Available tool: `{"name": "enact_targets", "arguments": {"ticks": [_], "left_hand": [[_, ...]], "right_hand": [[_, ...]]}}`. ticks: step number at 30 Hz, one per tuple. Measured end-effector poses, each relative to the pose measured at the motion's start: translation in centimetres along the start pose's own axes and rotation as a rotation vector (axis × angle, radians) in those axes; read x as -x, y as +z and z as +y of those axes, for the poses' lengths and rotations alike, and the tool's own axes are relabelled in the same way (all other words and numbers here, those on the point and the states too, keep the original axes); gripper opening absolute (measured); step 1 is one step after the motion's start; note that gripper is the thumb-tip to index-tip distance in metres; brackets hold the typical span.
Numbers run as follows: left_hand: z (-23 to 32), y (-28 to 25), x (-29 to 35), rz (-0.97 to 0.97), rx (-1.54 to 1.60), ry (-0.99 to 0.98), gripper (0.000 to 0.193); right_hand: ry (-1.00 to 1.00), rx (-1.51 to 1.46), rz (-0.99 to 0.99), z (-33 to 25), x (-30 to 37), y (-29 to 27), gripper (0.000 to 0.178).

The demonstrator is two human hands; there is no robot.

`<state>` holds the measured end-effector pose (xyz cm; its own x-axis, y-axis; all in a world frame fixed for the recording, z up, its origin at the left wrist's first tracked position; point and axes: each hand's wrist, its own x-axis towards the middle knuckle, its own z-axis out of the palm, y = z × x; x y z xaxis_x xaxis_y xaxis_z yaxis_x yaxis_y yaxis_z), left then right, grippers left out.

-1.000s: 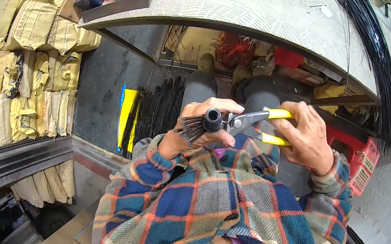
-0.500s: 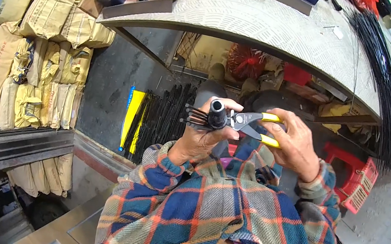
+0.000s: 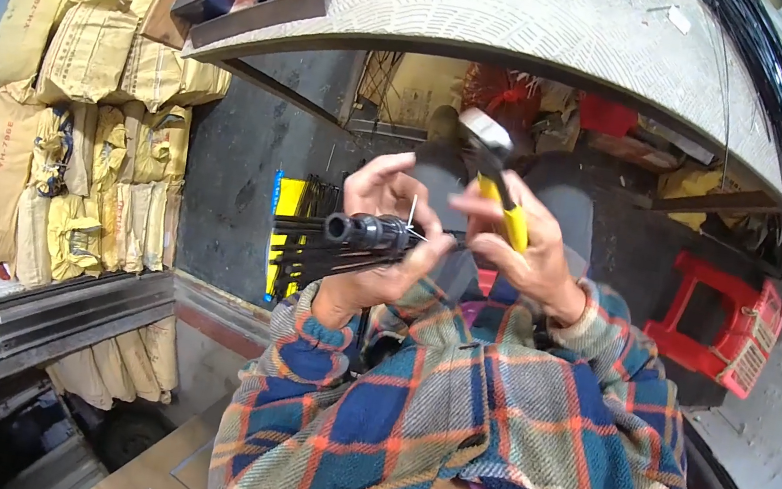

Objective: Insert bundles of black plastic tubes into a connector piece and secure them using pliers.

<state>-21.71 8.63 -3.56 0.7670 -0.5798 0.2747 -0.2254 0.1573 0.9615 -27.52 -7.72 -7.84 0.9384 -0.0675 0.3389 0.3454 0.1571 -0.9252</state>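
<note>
My left hand (image 3: 379,281) is closed around a black tubular hub (image 3: 365,232), whose open round end points left. Several thin black rods (image 3: 304,254) stick out from the hub, also toward the left. A thin white strip (image 3: 414,207) stands up from the hub between my left fingers and thumb. Beside it, my right hand (image 3: 543,257) is wrapped around pliers with yellow handles (image 3: 513,224). Their metal head (image 3: 486,131) points up and away from the hub, slightly smeared by motion. Fingers of my right hand are near the hub's right end; whether they touch it I cannot tell.
A bench (image 3: 505,21) runs across the far side, with long black rods (image 3: 772,94) hanging over its right end. Black rods lie by a yellow sheet (image 3: 289,199) on the floor. Paper sacks (image 3: 86,52) are stacked left; a red stool (image 3: 719,319) stands right.
The pliers have come off the hub and swung up in my right hand. The hub has turned from facing up to pointing left, and a white strip now shows on it.
</note>
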Motion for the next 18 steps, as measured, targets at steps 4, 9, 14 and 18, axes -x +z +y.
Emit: {"name": "enact_targets", "arguments": {"ticks": [4,9,14,18], "left_hand": [[0.9,-0.1,0.3,-0.002,0.044,-0.015,0.067],[1.0,-0.4,0.1,-0.025,-0.018,0.006,0.067],[0.5,-0.2,-0.2,0.026,-0.066,0.074,0.066],[1.8,0.0,-1.5,-0.091,-0.570,0.203,0.067]], "right_hand": [[-0.142,0.071,-0.051,-2.1,-2.7,1.2,0.050],[-0.173,0.164,-0.049,-2.2,-3.3,1.2,0.033],[-0.334,0.279,0.139,-1.5,-2.2,2.3,0.015],[-0.478,0.284,0.137,-3.1,-2.2,1.9,0.021]]}}
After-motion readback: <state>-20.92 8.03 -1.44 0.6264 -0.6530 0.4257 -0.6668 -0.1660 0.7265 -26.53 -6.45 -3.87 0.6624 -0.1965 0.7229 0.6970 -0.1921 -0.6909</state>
